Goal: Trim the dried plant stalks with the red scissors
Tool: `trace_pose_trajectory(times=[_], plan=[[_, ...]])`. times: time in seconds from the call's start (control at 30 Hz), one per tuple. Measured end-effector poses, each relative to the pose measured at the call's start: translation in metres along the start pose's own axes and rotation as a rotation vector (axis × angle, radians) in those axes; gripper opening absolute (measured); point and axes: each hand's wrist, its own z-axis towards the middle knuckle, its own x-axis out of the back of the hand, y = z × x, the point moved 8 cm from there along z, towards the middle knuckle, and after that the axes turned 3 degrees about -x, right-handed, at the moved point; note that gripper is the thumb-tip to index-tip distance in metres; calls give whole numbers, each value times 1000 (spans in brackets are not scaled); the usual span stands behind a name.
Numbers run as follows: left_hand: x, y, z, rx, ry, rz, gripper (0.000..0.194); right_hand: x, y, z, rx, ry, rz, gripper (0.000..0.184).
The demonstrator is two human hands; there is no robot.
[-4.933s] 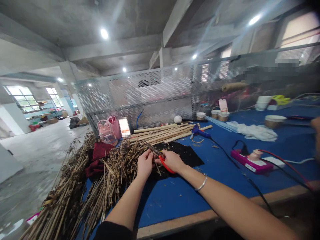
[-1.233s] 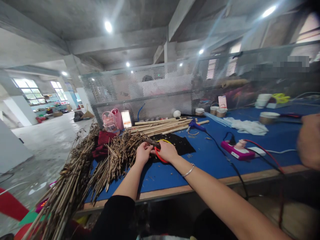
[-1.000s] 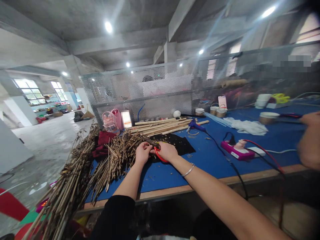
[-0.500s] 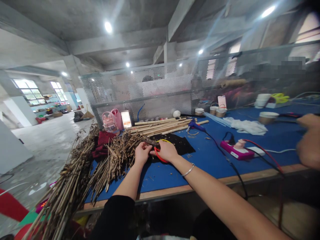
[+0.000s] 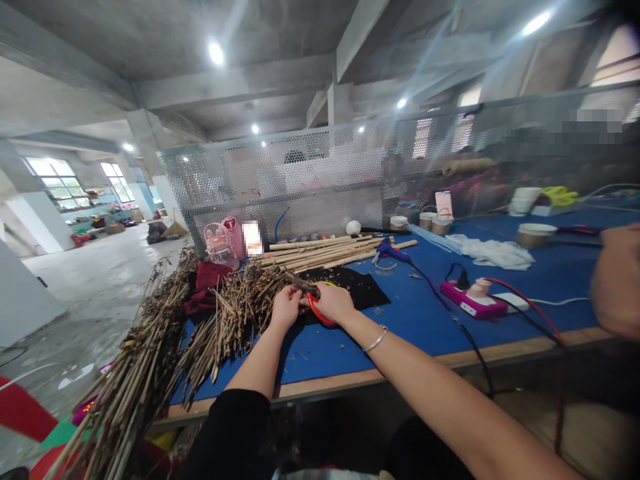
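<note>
My right hand is wrapped round a pair of shears with red and yellow handles. Their dark blades point away to the left, over a black cloth. Close beside the shears, my left hand has its fingers pinched together. Whatever sits between those fingertips is too small and hidden to name. Just left of that hand lies a heap of dry brown stems, cut ends toward me. A larger bundle of long dried stalks hangs over the table's left edge.
Pale sticks lie along the back of the blue table. A blue glue gun, a purple power strip with cables and white plastic are to the right. Another person's hand shows at the right edge.
The shears' handles have come closer together in my right hand, and the blades have shifted slightly. My left hand has barely moved. The other person's hand at the right has shifted.
</note>
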Motion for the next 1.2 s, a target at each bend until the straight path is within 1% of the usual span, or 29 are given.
trace_pose_trajectory(times=[0.23,0.47,0.6,0.73,0.87,0.93,1.03,1.13,1.2], plan=[[2,2,-2,6,11,35,10,-3,3,3,30,-14,-16,65],[10,5,-3,-4,91,77,14,-1,3,1,25,19,2,66],[9,8,-3,-40,74,125,13,2,1,0,36,43,14,66],[7,9,-4,-86,50,164,13,0,2,0,23,13,27,64],[8,9,-3,-94,64,159,20,0,2,0,8,-4,41,63],[13,7,-1,-88,109,167,27,2,2,0,7,17,51,61],[27,7,2,-108,230,219,33,5,5,1,-15,30,65,58],[38,21,2,-247,322,319,31,5,8,2,-20,27,82,56],[39,34,-2,-363,350,403,28,4,7,2,-8,31,93,55]])
